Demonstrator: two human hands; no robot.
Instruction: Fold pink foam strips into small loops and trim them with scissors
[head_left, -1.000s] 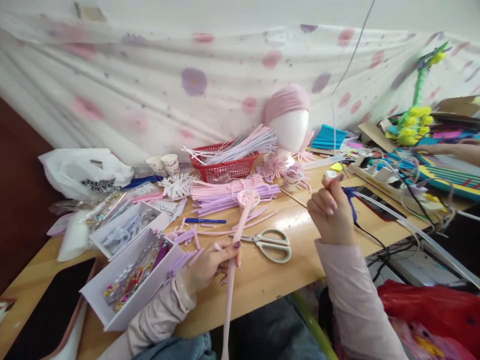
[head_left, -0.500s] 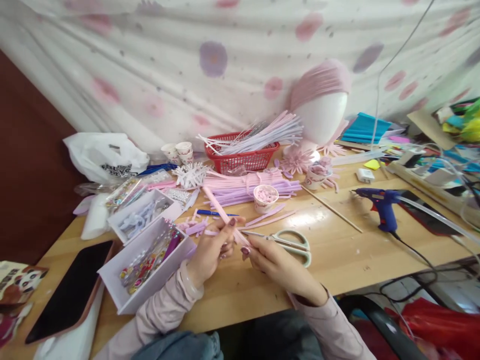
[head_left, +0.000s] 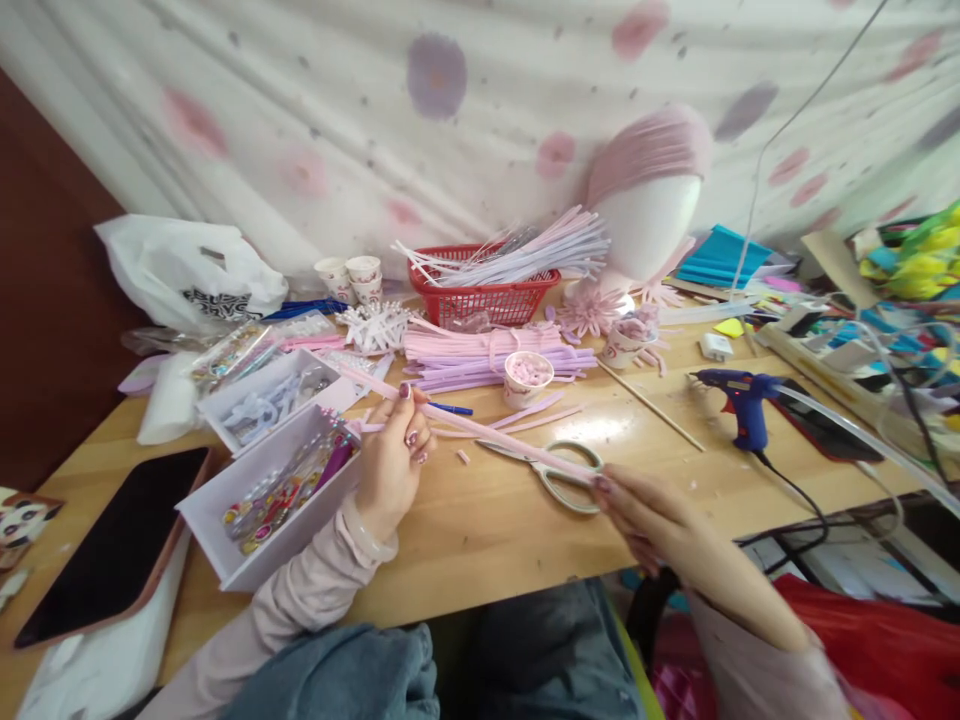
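A pink pipe cleaner (head_left: 499, 437) stretches slantwise between my two hands above the table. My left hand (head_left: 395, 450) is closed around it, with the pipe cleaner's far end sticking out to the upper left. At the lower right end, the fingertips of my right hand (head_left: 645, 515) pinch it. Beneath the pipe cleaner lie scissors (head_left: 570, 470) with pale handles, their blades pointing left. Small cut pink bits (head_left: 463, 457) rest on the wood near my left hand. A paper cup (head_left: 528, 382) of pink pieces stands just behind.
Bundles of pink and purple pipe cleaners (head_left: 495, 358) lie before a red basket (head_left: 484, 300). A white box of beads (head_left: 262, 555) and a phone (head_left: 112, 540) are on the left. To the right are a wooden stick (head_left: 651, 405), a blue glue gun (head_left: 742, 400) and its cable.
My hands have moved apart, the right one going right and down, the left one slightly left. The pipe cleaner is now drawn out straight between them.
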